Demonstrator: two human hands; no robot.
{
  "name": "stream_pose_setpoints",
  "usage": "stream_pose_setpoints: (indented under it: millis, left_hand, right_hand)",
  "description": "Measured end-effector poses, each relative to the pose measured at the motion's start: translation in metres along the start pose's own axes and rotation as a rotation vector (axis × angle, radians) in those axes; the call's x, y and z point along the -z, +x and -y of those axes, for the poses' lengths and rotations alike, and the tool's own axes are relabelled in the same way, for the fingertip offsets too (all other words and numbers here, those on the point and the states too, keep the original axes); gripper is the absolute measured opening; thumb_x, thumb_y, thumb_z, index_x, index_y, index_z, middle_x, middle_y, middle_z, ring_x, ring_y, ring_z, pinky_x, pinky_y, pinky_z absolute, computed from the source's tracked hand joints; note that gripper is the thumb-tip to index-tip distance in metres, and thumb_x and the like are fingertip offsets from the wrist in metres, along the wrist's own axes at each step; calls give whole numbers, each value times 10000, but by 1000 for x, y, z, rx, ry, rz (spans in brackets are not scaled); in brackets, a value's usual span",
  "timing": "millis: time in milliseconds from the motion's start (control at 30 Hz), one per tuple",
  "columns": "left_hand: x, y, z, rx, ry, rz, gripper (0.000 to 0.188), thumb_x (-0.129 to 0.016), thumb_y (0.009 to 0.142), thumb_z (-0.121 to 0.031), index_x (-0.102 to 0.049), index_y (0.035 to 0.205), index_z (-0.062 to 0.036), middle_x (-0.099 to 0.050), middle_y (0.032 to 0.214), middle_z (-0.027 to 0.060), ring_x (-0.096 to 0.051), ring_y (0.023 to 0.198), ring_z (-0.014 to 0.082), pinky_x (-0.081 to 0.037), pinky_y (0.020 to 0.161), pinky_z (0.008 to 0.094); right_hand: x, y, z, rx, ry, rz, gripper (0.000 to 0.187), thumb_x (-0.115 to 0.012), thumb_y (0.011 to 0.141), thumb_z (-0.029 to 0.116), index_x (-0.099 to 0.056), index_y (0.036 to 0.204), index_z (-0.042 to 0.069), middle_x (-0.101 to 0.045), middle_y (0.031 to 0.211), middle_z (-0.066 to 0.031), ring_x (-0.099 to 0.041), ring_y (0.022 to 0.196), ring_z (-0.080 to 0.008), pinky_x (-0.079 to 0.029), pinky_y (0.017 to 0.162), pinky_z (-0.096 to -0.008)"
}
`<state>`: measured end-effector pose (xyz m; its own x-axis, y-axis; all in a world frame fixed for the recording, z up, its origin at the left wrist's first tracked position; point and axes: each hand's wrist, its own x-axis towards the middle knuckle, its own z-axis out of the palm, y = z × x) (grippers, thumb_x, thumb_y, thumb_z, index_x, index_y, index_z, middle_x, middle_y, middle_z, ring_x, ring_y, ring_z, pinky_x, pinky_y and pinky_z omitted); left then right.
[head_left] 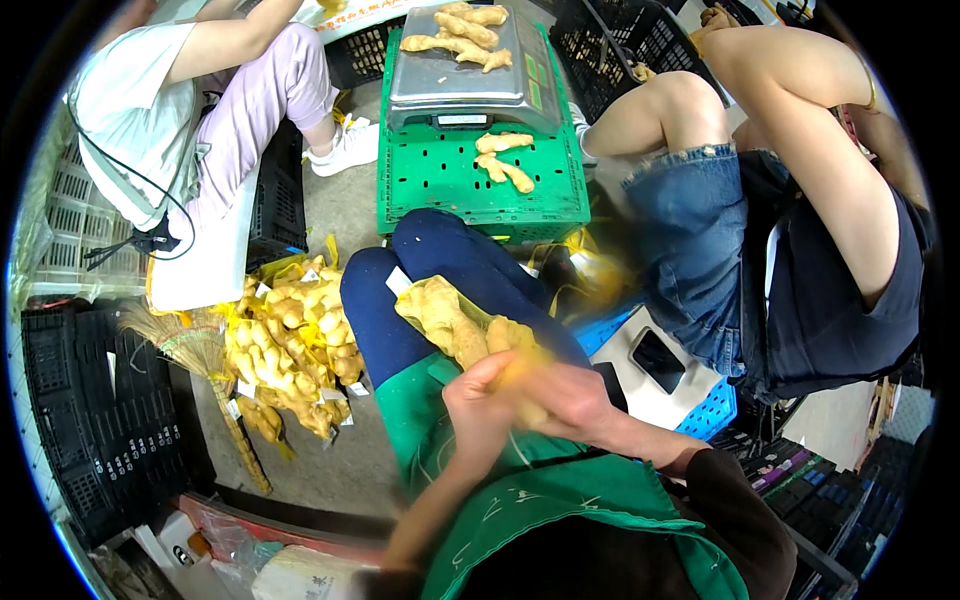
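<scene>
A yellow mesh bag of ginger [455,325] lies across my lap, with a white tag at its far end. My left hand [480,405] is closed on the near end of the bag. Beside it my right hand [568,392] is closed on the same end, its fingers partly smeared by motion. The netting between the two hands is blurred and partly hidden by them. Beneath are my dark blue trouser legs [470,255] and a green apron [560,495].
Ahead, a metal scale [410,85] bearing ginger stands on an upturned green crate [430,190] with loose ginger pieces [505,175]. Bagged ginger [290,350] and a straw broom [195,345] are at left. A phone [657,360] lies at right. Two people sit nearby.
</scene>
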<state>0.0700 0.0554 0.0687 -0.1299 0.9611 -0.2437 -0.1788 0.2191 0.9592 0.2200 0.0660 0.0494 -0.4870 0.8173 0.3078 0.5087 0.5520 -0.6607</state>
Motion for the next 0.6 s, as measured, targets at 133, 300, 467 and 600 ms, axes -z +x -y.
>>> stream_pose_setpoints:
  millis: [133, 300, 467, 600]
  left_hand:
    - [3, -4, -7, -48, 96, -22, 207, -606, 781, 72, -650, 983, 65, -667, 895, 57, -598, 777, 97, -491, 706, 230]
    - [2, -11, -12, -174, 294, 29, 159, -610, 797, 46, -660, 948, 43, -662, 817, 31, -574, 717, 70, -477, 639, 226]
    - [7, -5, -7, -72, 180, -68, 173, -615, 808, 26, -658, 974, 45, -662, 825, 36, -563, 717, 54, -459, 618, 211]
    - [10, -6, -7, 12, 44, 18, 189, -598, 817, 46, -637, 999, 72, -657, 905, 61, -583, 786, 75, -479, 698, 209]
  right_hand:
    - [13, 3, -3, 32, 202, -22, 384, -739, 632, 116, -633, 997, 64, -648, 949, -83, -631, 843, -258, -498, 732, -380]
    - [1, 25, -13, 163, -241, 129, 401, -654, 727, 279, -636, 1103, 142, -628, 1120, -51, -551, 746, -158, -413, 611, -275]
    - [-10, 41, 6, -18, -375, 28, 361, -649, 701, 335, -661, 1004, 139, -531, 703, 16, -509, 686, -150, -391, 555, -280]
    - [-6, 22, -4, 119, -313, -21, 198, -689, 636, 260, -642, 774, 126, -472, 638, -4, -534, 629, -162, -421, 487, -290]
